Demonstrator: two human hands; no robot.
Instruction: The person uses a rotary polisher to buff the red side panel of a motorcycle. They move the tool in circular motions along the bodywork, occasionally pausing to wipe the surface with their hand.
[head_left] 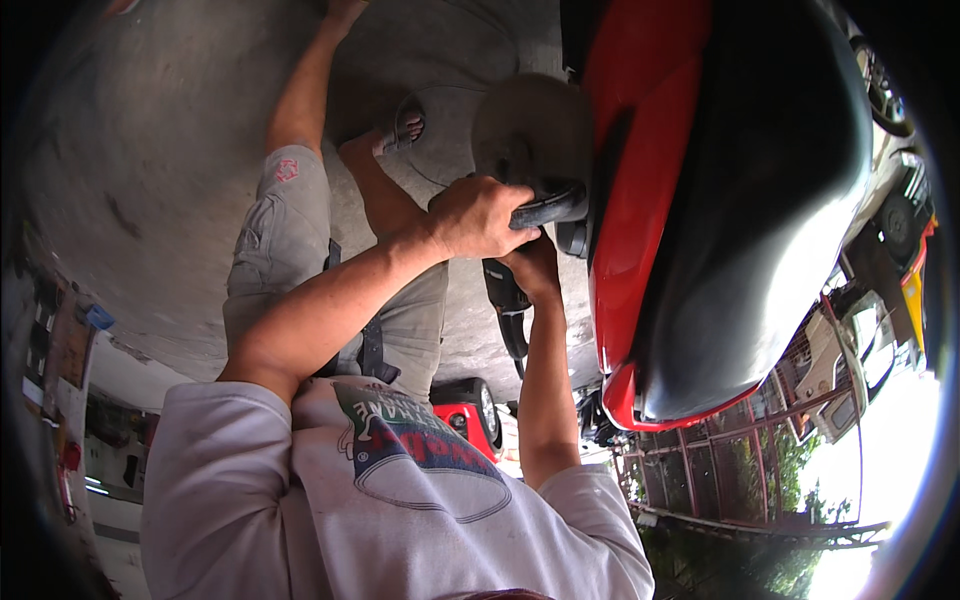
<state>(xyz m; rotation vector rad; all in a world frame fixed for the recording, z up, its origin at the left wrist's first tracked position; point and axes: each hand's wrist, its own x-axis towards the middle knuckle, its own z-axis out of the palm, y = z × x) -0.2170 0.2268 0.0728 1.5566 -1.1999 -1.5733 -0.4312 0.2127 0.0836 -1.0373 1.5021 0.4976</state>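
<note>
My left hand [485,217] is closed around the black loop handle of a power polisher [552,207]. Just below it, my right hand [532,266] wraps the tool's dark body, its fingers partly hidden behind the left hand. The wide, round, grey-brown pad [530,125] sits at the tool's far end. Its right edge lies beside the red side panel [650,170] of a motorcycle; I cannot tell whether they touch. A large, glossy black motorcycle seat [765,210] fills the area right of the panel.
A thin cord [402,100] curves across the grey concrete floor [180,150] near my sandalled foot [402,130]. Behind, a red vehicle [462,420] shows one wheel. Metal fencing [720,460] stands at the lower right, and another wheel [885,90] appears at the far right.
</note>
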